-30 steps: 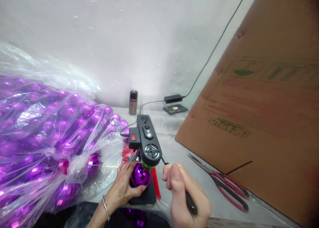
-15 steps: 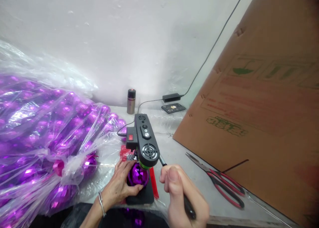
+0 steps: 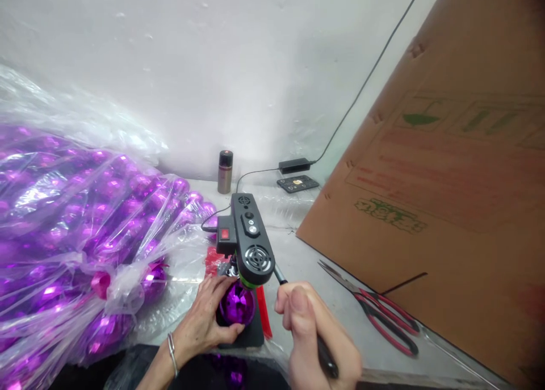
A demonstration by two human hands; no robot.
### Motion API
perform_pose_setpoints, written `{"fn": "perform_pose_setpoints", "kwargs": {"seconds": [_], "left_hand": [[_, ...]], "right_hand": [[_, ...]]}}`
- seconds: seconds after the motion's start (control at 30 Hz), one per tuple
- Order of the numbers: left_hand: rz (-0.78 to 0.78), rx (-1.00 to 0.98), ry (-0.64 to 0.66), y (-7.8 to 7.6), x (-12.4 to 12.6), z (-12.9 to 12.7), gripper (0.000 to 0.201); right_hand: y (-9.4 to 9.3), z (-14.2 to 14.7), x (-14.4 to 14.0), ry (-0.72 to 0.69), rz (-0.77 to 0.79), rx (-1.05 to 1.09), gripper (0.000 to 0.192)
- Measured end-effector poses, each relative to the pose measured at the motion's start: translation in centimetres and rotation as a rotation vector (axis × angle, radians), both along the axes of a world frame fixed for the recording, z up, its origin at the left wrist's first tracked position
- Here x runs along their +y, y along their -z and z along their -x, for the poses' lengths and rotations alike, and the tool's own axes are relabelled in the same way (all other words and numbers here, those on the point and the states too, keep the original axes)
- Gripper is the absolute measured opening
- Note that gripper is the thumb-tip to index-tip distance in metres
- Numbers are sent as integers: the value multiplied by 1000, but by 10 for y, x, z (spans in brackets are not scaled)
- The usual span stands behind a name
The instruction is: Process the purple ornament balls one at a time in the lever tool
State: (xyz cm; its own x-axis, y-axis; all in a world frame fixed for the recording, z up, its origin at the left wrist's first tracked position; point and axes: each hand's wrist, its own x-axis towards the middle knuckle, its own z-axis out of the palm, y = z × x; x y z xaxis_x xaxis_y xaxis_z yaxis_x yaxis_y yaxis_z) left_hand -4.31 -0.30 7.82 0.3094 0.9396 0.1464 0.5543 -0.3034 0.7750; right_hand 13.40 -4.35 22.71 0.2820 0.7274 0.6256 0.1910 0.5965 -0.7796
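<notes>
A small black bench machine (image 3: 249, 239) with a red switch stands near the table's front edge. Under its head sits a shiny purple ball (image 3: 237, 306) on the black base (image 3: 254, 336). My left hand (image 3: 204, 317) cups the ball from the left, a thin bracelet on the wrist. My right hand (image 3: 313, 334) is closed around the machine's black lever handle (image 3: 324, 353), just right of the ball.
A large clear plastic bag of purple balls (image 3: 72, 231) fills the left. A cardboard sheet (image 3: 443, 168) leans at the right, red-handled scissors (image 3: 378, 316) in front of it. A small can (image 3: 225, 171), a power adapter (image 3: 294, 165) and cable lie by the wall.
Both hands keep their grips; the ball and lever have barely shifted. The view has moved slightly.
</notes>
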Motion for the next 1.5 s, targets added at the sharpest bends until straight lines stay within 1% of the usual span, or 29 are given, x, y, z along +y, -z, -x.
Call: {"fn": "perform_pose_setpoints", "kwargs": {"seconds": [0.13, 0.23, 0.33, 0.5, 0.57, 0.67, 0.8, 0.87, 1.0, 1.1, 1.2, 1.27, 1.37, 1.5], "left_hand": [[84, -43, -19, 6, -8, -10, 92], [144, -93, -60, 12, -14, -20, 97], [181, -152, -80, 13, -17, -30, 102], [127, -228, -178, 11, -13, -40, 85], [115, -238, -203, 13, -13, -38, 84], [104, -266, -243, 21, -17, -33, 87], [53, -310, -282, 35, -25, -26, 76], [0, -298, -274, 42, -25, -22, 73], [-107, -256, -214, 52, -20, -14, 75], [-113, -243, -174, 56, -17, -8, 78], [-56, -231, -151, 56, -18, -4, 83], [-16, -220, -141, 52, -18, -2, 85], [47, -213, -127, 43, -15, -2, 87], [120, -183, -128, 26, -8, -4, 86]], "right_hand": [[2, 1, 0, -8, 0, 26, 38], [2, 2, 0, -13, -4, 41, 39], [2, 2, 0, -6, 5, 41, 38], [2, 2, -1, -21, 14, 37, 37], [2, 2, -1, -19, 8, 34, 38], [1, 3, -1, -16, -3, 38, 38], [0, 5, -1, 0, -13, 50, 37], [-1, 6, -1, 2, -13, 54, 37], [-3, 8, -3, 6, 3, 61, 37], [-4, 8, -4, 17, 7, 55, 38], [-4, 8, -4, 20, 4, 51, 39], [-3, 8, -3, 17, 2, 54, 39], [-2, 7, -2, 10, -6, 58, 38], [-1, 6, -2, -5, -8, 51, 38]]}}
